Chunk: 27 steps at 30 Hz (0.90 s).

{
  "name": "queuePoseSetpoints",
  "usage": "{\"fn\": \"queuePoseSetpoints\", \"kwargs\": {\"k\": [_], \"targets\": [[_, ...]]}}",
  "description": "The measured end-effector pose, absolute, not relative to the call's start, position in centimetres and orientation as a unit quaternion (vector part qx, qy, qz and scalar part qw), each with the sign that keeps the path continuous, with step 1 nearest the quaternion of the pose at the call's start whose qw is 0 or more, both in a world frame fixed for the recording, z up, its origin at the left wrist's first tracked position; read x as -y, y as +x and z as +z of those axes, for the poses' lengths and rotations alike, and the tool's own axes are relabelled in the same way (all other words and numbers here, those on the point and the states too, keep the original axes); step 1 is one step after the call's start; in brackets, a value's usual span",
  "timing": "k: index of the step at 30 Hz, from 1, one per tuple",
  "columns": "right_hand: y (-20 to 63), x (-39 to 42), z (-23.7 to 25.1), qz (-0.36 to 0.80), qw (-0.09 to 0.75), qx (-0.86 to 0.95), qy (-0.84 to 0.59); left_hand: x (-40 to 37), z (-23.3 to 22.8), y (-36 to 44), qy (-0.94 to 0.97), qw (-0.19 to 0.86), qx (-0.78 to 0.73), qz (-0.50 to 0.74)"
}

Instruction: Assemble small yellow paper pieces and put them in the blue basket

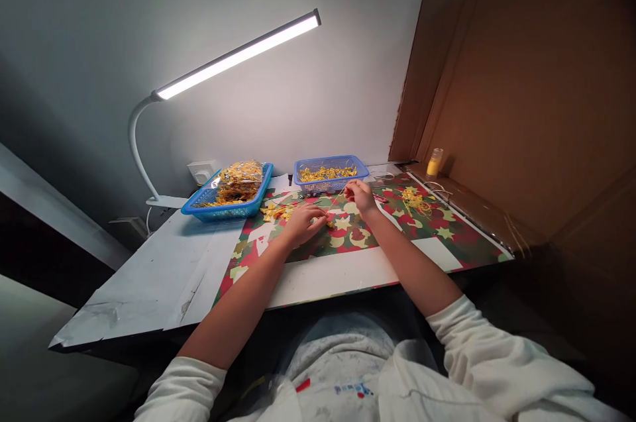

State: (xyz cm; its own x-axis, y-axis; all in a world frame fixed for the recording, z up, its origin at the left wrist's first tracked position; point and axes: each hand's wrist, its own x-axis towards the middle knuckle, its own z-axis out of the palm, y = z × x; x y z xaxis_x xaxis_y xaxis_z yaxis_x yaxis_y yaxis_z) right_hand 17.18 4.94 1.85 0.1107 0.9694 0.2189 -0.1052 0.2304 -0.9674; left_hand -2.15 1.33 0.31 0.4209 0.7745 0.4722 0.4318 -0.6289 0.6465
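Observation:
My right hand is raised slightly over the patterned sheet, its fingers pinched on a thin yellowish thread. The thread slants down toward my left hand, which rests low with thumb and fingers closed together. At those left fingertips sits a small yellow piece; its exact kind is too small to tell. Loose yellow petal-like pieces lie just beyond my left hand. To the right of my right hand is a tangled bunch of yellow threads.
Behind my hands stands a purple-blue basket of yellow bits. A blue basket at left holds a clear bag of yellow pieces. A lit lamp hangs above. A small yellow bottle stands by the cardboard wall.

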Motion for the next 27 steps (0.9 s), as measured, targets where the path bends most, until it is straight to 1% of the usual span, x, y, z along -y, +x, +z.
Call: {"fn": "queuePoseSetpoints", "kwargs": {"k": [6,12,16,22,25,27], "targets": [[17.5,-5.5,1.3,0.394,0.604,0.466,-0.513,-0.9,0.8,-2.3,0.853,0.178,-0.359,0.334],[17.7,-5.6,0.8,0.338,0.581,0.492,-0.554,-0.6,1.1,-2.1,0.871,0.124,-0.371,0.298],[17.6,-5.7,0.6,0.343,0.568,0.521,-0.537,-0.6,0.9,-1.9,0.858,0.145,-0.361,0.335],[17.3,-5.4,1.4,0.377,0.597,0.542,-0.455,-0.8,0.7,-1.8,0.849,0.159,-0.334,0.377],[17.3,-5.1,1.8,0.380,0.603,0.559,-0.425,-0.8,0.5,-1.7,0.814,0.210,-0.361,0.403],[17.2,-5.0,1.9,0.378,0.602,0.570,-0.413,-0.8,0.3,-1.5,0.768,0.255,-0.382,0.446]]}}
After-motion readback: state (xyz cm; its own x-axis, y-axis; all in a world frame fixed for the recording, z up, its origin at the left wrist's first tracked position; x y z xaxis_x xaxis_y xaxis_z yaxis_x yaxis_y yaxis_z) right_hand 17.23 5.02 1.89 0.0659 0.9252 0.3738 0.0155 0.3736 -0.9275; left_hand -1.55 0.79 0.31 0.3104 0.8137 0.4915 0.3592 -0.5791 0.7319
